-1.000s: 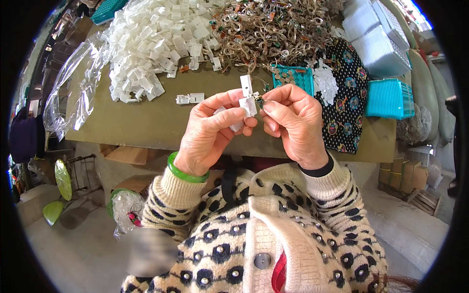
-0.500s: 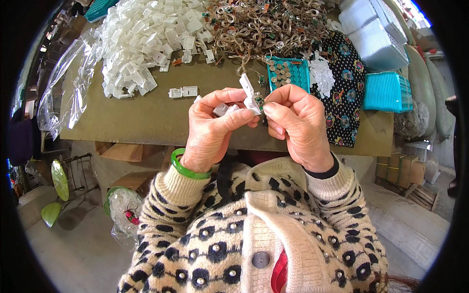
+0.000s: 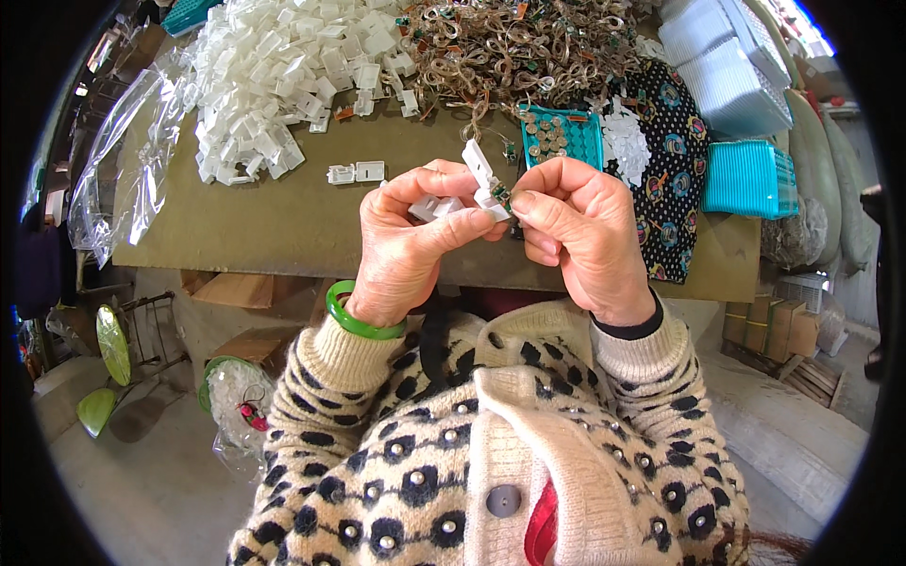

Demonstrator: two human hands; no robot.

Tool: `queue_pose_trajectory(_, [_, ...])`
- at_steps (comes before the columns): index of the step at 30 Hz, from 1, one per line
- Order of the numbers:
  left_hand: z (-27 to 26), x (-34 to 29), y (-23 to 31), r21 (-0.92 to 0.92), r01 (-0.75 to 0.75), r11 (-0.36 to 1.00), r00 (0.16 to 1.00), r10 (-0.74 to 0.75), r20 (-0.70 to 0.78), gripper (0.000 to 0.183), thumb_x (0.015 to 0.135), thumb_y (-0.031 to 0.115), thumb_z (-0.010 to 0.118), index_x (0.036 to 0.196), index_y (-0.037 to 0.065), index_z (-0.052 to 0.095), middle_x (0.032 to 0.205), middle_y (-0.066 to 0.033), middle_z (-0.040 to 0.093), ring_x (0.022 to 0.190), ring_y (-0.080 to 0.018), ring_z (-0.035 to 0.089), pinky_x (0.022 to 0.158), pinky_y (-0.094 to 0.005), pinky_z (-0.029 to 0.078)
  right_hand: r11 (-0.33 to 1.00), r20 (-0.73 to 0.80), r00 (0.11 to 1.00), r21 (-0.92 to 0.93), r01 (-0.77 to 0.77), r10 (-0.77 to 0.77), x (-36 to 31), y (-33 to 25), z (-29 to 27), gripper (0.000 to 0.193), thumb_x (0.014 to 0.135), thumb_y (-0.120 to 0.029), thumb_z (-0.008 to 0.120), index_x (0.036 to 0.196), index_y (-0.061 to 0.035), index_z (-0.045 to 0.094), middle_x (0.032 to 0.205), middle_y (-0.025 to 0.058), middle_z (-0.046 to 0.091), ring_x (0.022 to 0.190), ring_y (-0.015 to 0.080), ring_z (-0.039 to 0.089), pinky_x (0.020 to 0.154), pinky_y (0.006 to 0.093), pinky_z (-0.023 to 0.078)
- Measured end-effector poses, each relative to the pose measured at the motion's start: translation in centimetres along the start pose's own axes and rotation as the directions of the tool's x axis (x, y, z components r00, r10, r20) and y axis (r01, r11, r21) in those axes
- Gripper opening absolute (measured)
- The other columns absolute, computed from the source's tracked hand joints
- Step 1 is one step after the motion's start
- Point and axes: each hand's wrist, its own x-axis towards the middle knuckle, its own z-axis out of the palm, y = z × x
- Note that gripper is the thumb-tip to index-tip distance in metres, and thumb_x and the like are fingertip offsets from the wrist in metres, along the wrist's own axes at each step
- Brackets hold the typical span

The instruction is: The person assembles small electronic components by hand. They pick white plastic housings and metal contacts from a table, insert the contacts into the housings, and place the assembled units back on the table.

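Hands meet at the centre of the frame, left hand [image 3: 408, 247] and right hand [image 3: 578, 226] both pinching the white plastic clip [image 3: 479, 179], now tilted more open than before, above the brown surface [image 3: 283, 226].

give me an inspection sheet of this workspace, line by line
surface: brown board table, bare only near the front edge
job's things: small white plastic hinged case held open above the table, a tiny dark part at its lower end
clutter: heap of white plastic cases at back left; two loose cases; tangle of brownish wire pieces; teal tray of small round parts; teal basket; patterned dark cloth; clear plastic bag
hands: left hand pinches the case, green bangle on the wrist; right hand fingertips at the dark part
cables: only the wire pieces
surroundings: cardboard boxes on the floor at right
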Motion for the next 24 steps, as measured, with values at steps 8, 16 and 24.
queue_pose_trajectory(8, [-0.4, 0.2, -0.2, -0.020, 0.020, 1.000, 1.000, -0.020, 0.023, 0.023, 0.077, -0.011, 0.073, 0.097, 0.000, 0.068, 0.099, -0.0095, 0.061, 0.084, -0.0225, 0.068, 0.074, -0.0357, 0.061, 0.942, 0.099, 0.979, 0.270, -0.199, 0.179, 0.6, 0.3, -0.6, 0.006, 0.089, -0.004, 0.064, 0.093, 0.0001, 0.061, 0.075, 0.0062, 0.063, 0.053, 0.0040, 0.044, 0.045, 0.0184, 0.033])
queue_pose_trajectory(16, [-0.3, 0.3, -0.4, 0.049, -0.024, 0.999, 0.999, 0.025, -0.030, 0.019, 0.078, -0.011, 0.072, 0.094, -0.001, 0.067, 0.096, -0.0097, 0.062, 0.083, -0.0226, 0.068, 0.074, -0.0356, 0.060, 0.818, 0.008, 0.933, -0.479, 0.320, -0.360, -0.4, 1.5, 0.9, 0.009, 0.091, -0.004, 0.063, 0.098, 0.0009, 0.061, 0.077, -0.0004, 0.060, 0.058, 0.0018, 0.046, 0.051, 0.0178, 0.036])
queue_pose_trajectory(24, [-0.4, 0.2, -0.1, 0.031, -0.010, 0.999, 0.999, 0.009, 0.043, 0.020, 0.078, -0.011, 0.072, 0.095, -0.001, 0.067, 0.096, -0.0105, 0.063, 0.083, -0.0232, 0.068, 0.074, -0.0356, 0.060, 0.997, 0.044, 0.999, 0.082, 0.000, -0.003, 0.1, 0.5, -0.3, 0.007, 0.091, -0.002, 0.061, 0.096, 0.0026, 0.060, 0.081, 0.0060, 0.066, 0.060, 0.0029, 0.052, 0.050, 0.0179, 0.041])
